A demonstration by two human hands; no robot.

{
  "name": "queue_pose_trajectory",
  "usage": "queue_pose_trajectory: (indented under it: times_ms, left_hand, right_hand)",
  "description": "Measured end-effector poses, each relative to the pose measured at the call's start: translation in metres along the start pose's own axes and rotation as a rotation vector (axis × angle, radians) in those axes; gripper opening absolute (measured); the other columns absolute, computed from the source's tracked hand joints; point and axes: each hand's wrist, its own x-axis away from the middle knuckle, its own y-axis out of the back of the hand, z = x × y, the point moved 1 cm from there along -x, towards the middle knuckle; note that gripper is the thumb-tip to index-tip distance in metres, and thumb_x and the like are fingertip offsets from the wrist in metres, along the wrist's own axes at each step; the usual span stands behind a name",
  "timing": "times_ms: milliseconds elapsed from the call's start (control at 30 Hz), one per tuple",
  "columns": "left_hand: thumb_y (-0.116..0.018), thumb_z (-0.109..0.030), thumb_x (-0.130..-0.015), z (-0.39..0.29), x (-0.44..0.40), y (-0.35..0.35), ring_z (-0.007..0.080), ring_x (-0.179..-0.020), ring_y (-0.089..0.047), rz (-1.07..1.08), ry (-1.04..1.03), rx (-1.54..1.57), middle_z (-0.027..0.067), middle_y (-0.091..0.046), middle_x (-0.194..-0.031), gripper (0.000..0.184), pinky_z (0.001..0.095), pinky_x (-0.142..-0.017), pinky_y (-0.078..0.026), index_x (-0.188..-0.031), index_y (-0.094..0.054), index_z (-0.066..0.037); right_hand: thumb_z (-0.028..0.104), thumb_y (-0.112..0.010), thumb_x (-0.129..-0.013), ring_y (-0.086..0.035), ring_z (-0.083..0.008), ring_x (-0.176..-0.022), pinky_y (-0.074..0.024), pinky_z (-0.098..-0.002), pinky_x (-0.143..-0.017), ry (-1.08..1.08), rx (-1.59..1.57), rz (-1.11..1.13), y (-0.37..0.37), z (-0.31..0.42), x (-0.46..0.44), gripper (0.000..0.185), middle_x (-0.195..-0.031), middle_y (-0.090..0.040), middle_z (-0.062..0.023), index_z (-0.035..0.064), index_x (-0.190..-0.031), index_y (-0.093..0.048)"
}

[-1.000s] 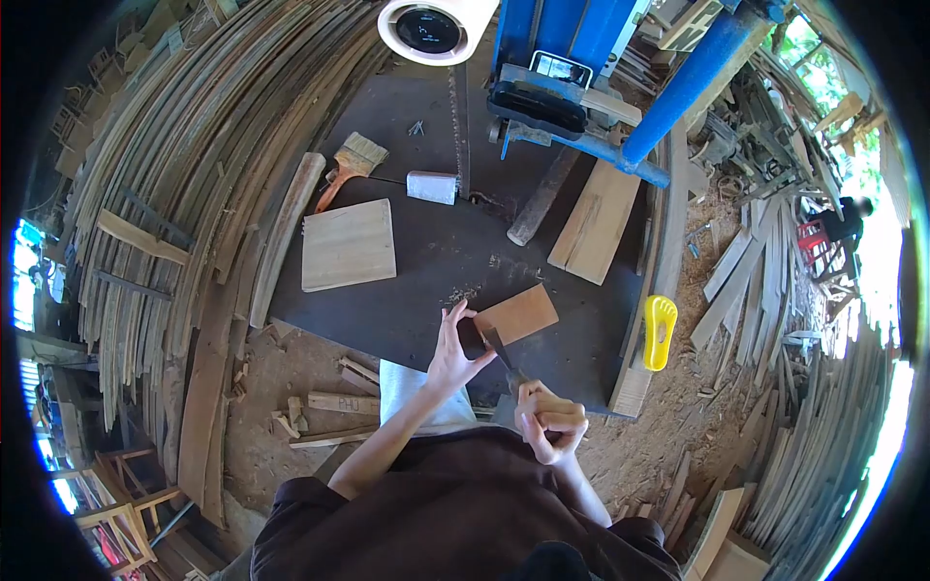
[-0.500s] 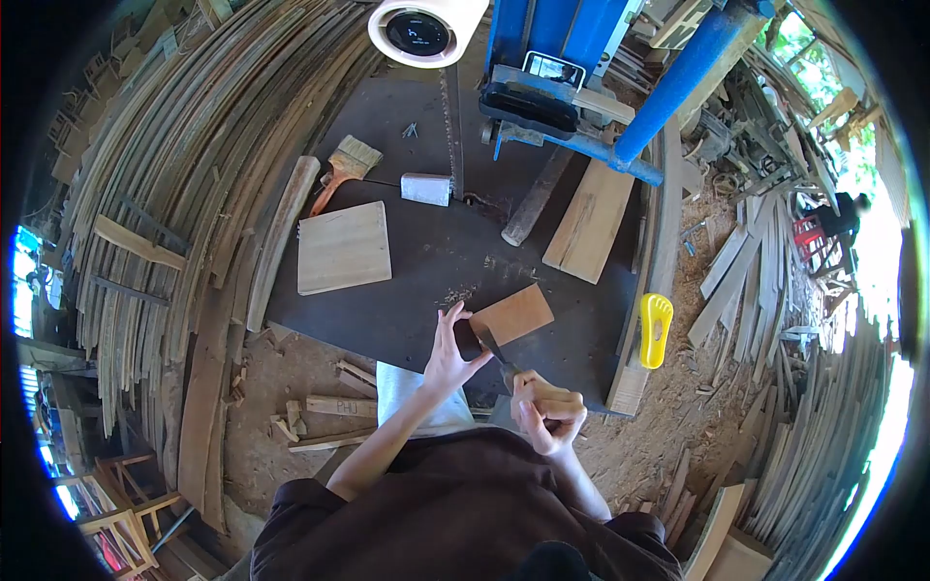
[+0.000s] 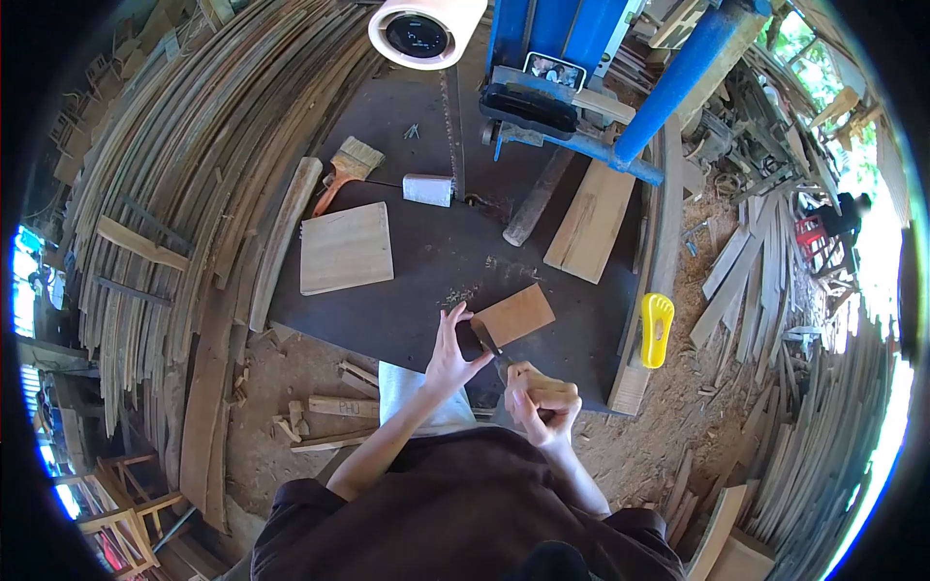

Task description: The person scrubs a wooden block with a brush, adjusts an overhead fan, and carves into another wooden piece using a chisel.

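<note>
A small reddish-brown wooden block [image 3: 518,316] lies at the front of the dark table [image 3: 426,281]. My left hand [image 3: 453,353] grips the near left end of this block, thumb and fingers spread around its edges. Wrapped in my right hand [image 3: 542,402] is the handle of a knife-like tool. The tool's dark blade [image 3: 487,338] rests against the block's near left end, close to my left thumb. Wood shavings [image 3: 461,294] lie just beyond my left fingers. A square pale board [image 3: 346,249] is to the left.
A brush [image 3: 349,169], a white block [image 3: 427,190], a metal bar [image 3: 539,197] and a plank [image 3: 593,221] lie farther back. A blue machine frame [image 3: 668,97] rises behind them. At the right edge is a yellow object [image 3: 656,331]. A person [image 3: 841,218] is far right.
My right hand and the tool have shifted slightly left and up towards the block. My left hand keeps its grip. The whole view has moved slightly.
</note>
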Motion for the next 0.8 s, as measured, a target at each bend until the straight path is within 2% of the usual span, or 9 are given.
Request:
queue_pose_trajectory:
  times_ms: [367, 633, 800]
  left_hand:
    - [-0.089, -0.012, -0.066, 0.0003, 0.0001, -0.0014, 0.0357, -0.122, -0.057, -0.008, 0.005, -0.006, 0.0164, -0.057, -0.124, 0.104, 0.0572, -0.118, -0.030, -0.149, -0.027, -0.003]
    - [-0.089, -0.025, -0.071, 0.0007, -0.0007, -0.0010, 0.0359, -0.118, -0.059, -0.012, 0.005, -0.002, 0.0164, -0.057, -0.123, 0.101, 0.0563, -0.118, -0.030, -0.148, -0.029, -0.002]
    - [-0.090, -0.028, -0.070, 0.0007, -0.0004, -0.0028, 0.0354, -0.116, -0.060, -0.016, 0.023, -0.002, 0.0160, -0.057, -0.122, 0.103, 0.0559, -0.117, -0.031, -0.149, -0.029, -0.002]
  right_hand:
    - [-0.016, -0.056, -0.081, -0.049, -0.0190, -0.051, -0.0480, -0.0394, -0.071, -0.012, -0.012, -0.003, -0.0018, 0.0045, -0.0029, 0.033, -0.055, -0.052, -0.0076, -0.0025, -0.052, -0.046]
    - [-0.016, -0.056, -0.081, -0.049, -0.0202, -0.051, -0.0480, -0.0400, -0.071, -0.012, 0.018, 0.035, -0.0053, 0.0040, -0.0006, 0.034, -0.054, -0.051, -0.0082, -0.0017, -0.052, -0.045]
    - [-0.016, -0.056, -0.081, -0.049, -0.0202, -0.051, -0.0479, -0.0398, -0.071, 0.020, 0.015, 0.019, -0.0038, 0.0021, 0.0020, 0.034, -0.055, -0.051, -0.0080, -0.0013, -0.052, -0.044]
